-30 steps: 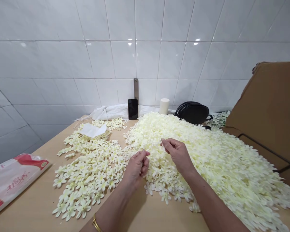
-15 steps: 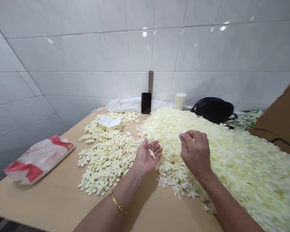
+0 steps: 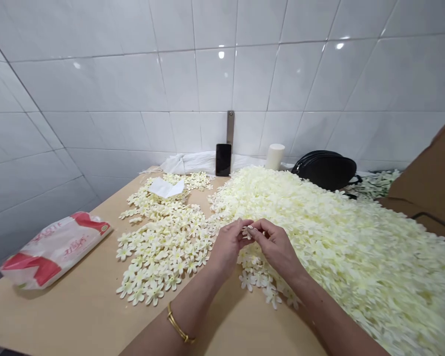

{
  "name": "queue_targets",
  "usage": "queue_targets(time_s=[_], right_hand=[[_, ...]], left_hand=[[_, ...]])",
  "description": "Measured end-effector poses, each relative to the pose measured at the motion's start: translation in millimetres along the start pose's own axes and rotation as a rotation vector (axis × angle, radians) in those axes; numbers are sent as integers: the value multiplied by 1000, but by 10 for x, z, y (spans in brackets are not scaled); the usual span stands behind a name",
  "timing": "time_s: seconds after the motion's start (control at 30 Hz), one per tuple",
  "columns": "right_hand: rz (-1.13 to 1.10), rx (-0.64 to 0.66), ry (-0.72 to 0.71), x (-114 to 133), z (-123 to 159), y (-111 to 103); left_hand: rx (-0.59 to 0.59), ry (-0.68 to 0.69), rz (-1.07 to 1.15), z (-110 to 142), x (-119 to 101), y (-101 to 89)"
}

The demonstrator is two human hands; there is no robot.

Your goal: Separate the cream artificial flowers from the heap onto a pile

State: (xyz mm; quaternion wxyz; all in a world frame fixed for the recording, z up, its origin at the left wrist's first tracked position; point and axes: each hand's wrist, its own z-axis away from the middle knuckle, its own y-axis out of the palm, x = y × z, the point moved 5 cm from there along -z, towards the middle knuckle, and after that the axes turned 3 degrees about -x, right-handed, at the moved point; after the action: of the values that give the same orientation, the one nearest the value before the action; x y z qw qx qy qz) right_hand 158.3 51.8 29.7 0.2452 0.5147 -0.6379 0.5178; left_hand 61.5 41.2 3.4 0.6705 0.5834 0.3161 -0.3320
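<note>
Both hands meet over the near edge of the large flower heap. A small white artificial flower [image 3: 247, 232] shows between their fingertips, partly covered by the fingers. My left hand [image 3: 228, 246], on the arm with a gold bangle [image 3: 177, 324], is closed on this flower. From the other side my right hand [image 3: 278, 247] pinches at the same flower with thumb and forefinger. A big heap of pale yellow-white flowers [image 3: 341, 237] spreads under and beyond my right hand. Left of my left hand lies a flatter spread of similar flowers [image 3: 166, 247].
A red and white plastic packet [image 3: 57, 249] lies at the left of the wooden table [image 3: 70, 316]. A white paper [image 3: 166, 188] rests on flowers. At the back stand a phone [image 3: 223, 159], a white spool [image 3: 275, 156] and a black bag [image 3: 324, 169]; cardboard [image 3: 426, 183] rises at right.
My right hand has come left and down from above the heap to meet my left hand. My left hand, earlier half open with a flower on its fingers, has closed.
</note>
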Motion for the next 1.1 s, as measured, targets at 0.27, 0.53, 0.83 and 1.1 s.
queue_targets(time_s=[0.27,0.53,0.83,1.1], right_hand=[[78,-112,28,-65,-30,-66],[216,-169,-28,-27,-22,-63],[987,-438,-278,84,-42,-387],[573,-235,-308,178,7,-246]], left_hand=[[86,146,-293,109,-60,115],[-21,129,-267,98,-19,69],[-125,148,-300,75,-59,-19],[-68,190,-367,106,-60,39]])
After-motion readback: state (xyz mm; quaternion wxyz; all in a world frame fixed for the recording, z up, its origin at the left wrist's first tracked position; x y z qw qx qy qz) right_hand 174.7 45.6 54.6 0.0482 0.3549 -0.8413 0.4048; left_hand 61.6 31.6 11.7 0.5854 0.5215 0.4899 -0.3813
